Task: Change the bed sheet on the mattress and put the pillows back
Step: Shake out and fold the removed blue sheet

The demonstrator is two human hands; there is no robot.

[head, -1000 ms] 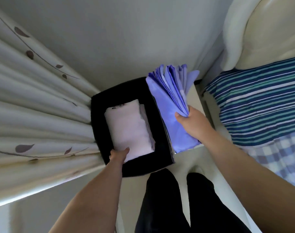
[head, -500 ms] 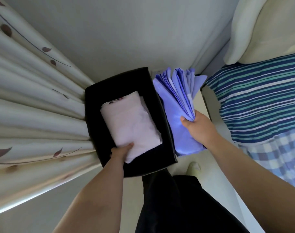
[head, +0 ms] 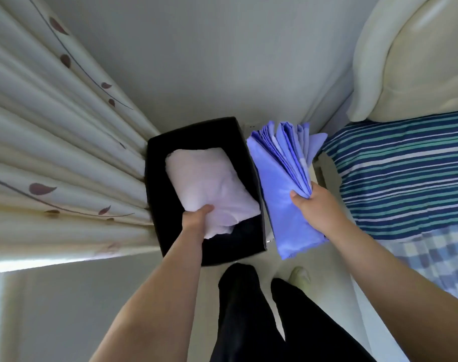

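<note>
The left grip (head: pixel 196 218), arm reaching down, curls round the near end of a pale folded sheet (head: pixel 209 184) above the black box (head: pixel 154 158). Right of it, the right grip (head: pixel 311 202) pinches a folded blue sheet (head: pixel 280 168), fanned beyond the fingers, beside the bed (head: pixel 405 173).

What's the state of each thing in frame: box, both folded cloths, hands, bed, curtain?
black storage box: open, no lid on it
pale pink folded cloth: in the box, near end gripped
left hand: grips the pink cloth
purple folded sheet: folded, held outside the box
right hand: grips the purple sheet
bed: covered in striped sheet
curtain: drawn, pleated
</note>
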